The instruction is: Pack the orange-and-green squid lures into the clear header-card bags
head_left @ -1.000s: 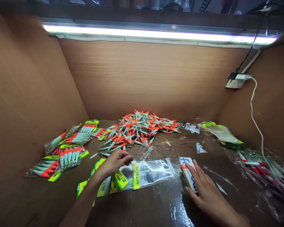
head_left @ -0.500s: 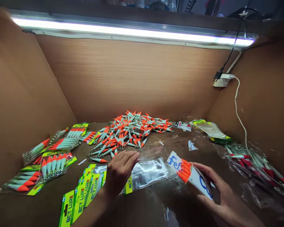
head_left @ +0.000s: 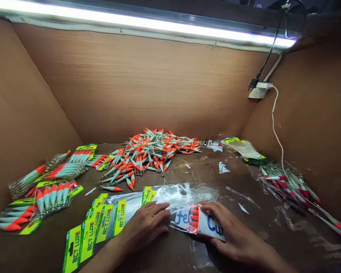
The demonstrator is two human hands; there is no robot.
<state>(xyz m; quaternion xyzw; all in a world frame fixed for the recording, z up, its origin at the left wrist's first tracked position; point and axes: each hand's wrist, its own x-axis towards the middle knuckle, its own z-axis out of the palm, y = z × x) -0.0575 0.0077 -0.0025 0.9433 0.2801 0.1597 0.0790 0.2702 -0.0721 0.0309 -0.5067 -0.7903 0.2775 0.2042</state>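
Observation:
My right hand grips a white card holder with blue handwriting, fingers along its far edge and thumb at the near edge. A row of lures shows orange tips at the middle of the holder. Its left end lies under the film of a clear plastic bag with a yellow-green header. Curled over that bag, my left hand holds it just left of the holder; its fingertips are partly hidden. More empty header bags, printed BCT LURE, fan out beside my left forearm.
A big heap of orange-and-pale lures lies at the back. Filled lure packs are grouped at left. At right are a stack of bags, red-and-white lures and a white cable. Plastic scraps dot the table.
My right hand has brought the card holder left and laid its end into the bag's right side. My left hand has moved down and nearer along the bag. The view has shifted slightly.

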